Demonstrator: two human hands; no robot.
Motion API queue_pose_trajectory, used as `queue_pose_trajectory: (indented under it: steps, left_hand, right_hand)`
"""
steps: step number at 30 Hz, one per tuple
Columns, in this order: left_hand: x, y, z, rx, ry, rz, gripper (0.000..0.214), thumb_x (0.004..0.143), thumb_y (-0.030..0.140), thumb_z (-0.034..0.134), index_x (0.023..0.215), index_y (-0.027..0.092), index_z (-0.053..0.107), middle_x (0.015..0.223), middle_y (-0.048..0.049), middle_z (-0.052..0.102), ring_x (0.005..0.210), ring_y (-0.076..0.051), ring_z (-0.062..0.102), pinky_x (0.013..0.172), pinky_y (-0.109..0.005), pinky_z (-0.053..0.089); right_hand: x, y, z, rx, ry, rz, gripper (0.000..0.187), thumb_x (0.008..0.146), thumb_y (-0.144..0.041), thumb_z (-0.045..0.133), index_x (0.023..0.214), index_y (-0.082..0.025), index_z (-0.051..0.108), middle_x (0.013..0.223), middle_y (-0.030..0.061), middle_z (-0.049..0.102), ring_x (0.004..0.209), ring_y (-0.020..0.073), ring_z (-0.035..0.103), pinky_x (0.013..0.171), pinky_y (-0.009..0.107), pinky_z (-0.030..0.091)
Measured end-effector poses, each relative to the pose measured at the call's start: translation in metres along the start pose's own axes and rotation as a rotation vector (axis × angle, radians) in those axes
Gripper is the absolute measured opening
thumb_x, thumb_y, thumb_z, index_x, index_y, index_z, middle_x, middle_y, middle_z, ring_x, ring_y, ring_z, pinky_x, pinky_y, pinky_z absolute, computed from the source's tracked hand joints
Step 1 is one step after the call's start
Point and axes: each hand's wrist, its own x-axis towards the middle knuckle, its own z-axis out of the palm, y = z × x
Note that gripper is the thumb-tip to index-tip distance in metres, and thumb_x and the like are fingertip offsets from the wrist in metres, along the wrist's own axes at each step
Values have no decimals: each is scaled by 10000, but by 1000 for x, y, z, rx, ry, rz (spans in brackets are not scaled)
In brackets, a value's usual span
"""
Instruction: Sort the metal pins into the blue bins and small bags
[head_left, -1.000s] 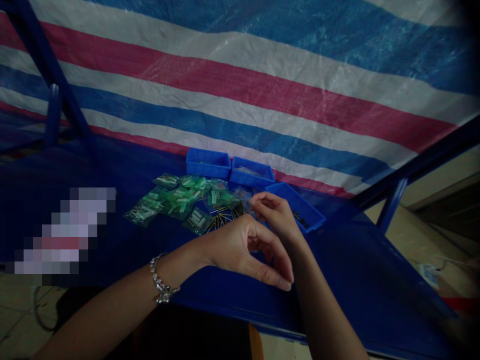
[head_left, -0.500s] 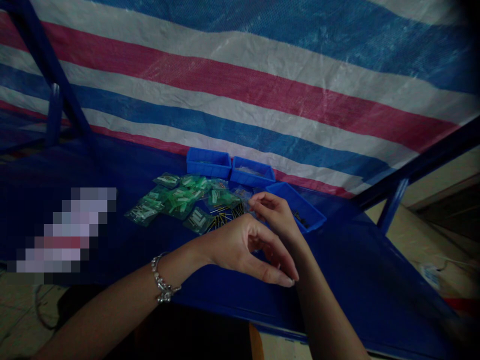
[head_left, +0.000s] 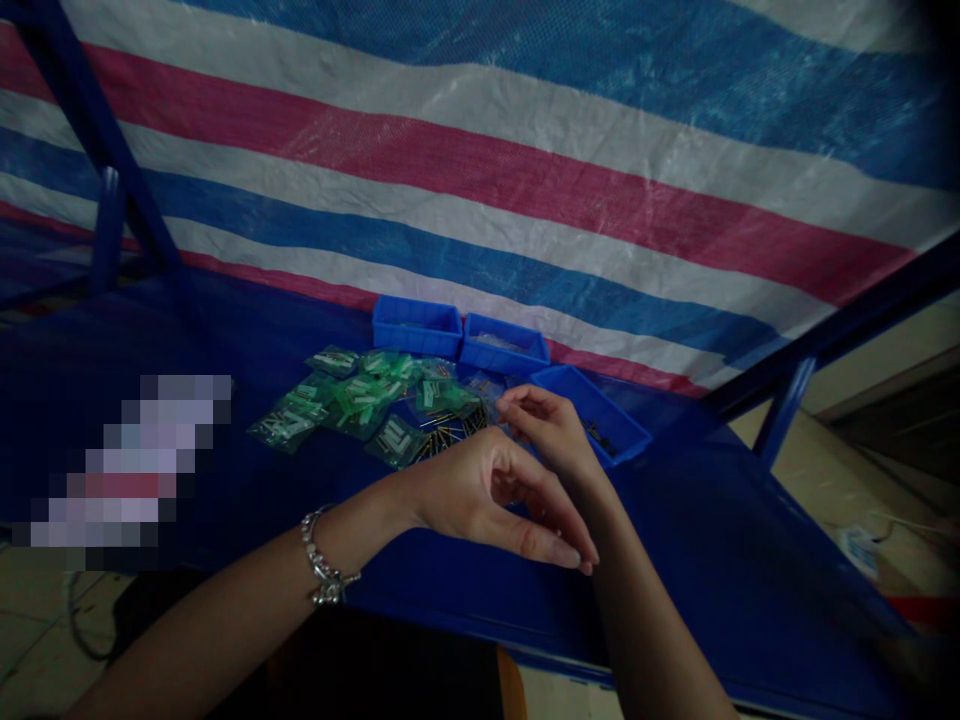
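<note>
My left hand [head_left: 499,500], with a silver bracelet [head_left: 324,560] on its wrist, arches over the front of the table. Its thumb and fingertips come together in front of my right forearm; anything between them is too small to make out. Farther back, my right hand [head_left: 551,425] is closed in a pinch beside the rightmost blue bin [head_left: 596,415]. What its fingertips hold, if anything, I cannot make out. Loose dark and gold screw-like pieces [head_left: 442,435] lie left of the right hand, partly hidden by my left hand. Small clear bags of whitish plugs [head_left: 394,440] lie beside them.
Greenish packed bags [head_left: 360,405] form a pile on the blue table [head_left: 675,560]. Two more blue bins [head_left: 416,325] stand along the back, against a striped tarp [head_left: 450,160]. A blurred-out pale item [head_left: 135,470] lies at left. Blue frame posts [head_left: 112,130] rise beside the table.
The left fingertips have shifted slightly against each other. My right hand stays in its place, and the bags and bins have not moved.
</note>
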Motion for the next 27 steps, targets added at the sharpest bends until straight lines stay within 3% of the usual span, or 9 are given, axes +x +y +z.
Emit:
queue_pose_trajectory:
  steps: [7,11,15,20,27]
  left_hand:
    - [0,3,-3,-99,98,16,115,645,202,686,709,111,656,736,-66,637,745,-136,583,740,-259,475]
    - [0,6,-10,-150,309,151,103,620,160,703,679,100,644,706,-50,633,685,-108,584,682,-220,472]
    - [0,6,-13,-176,459,180,166,603,177,718,716,87,636,701,-46,633,670,-108,593,669,-218,477]
    - [0,3,-11,-154,499,144,210,585,201,729,736,84,641,714,-56,636,662,-115,594,660,-225,484]
    - [0,3,-10,-109,492,124,151,615,178,702,731,94,655,700,-49,638,637,-105,591,628,-201,482]
  right_hand:
    - [-18,-24,-11,98,-30,-97,128,679,-318,640,715,-203,598,624,-15,533,533,86,454,483,212,343]
    - [-39,-47,-13,139,-179,-390,156,635,-332,681,736,-227,628,583,-6,510,527,116,447,486,254,357]
    - [-50,-58,-6,1,-93,-538,216,606,-231,706,810,-246,638,613,12,546,568,145,476,510,285,375]
    - [-52,-60,0,-13,-53,-599,165,662,-184,642,809,-256,624,607,13,552,565,146,483,514,295,388]
    - [-53,-58,0,21,-56,-566,68,693,-202,611,746,-246,609,579,6,527,532,134,470,500,290,393]
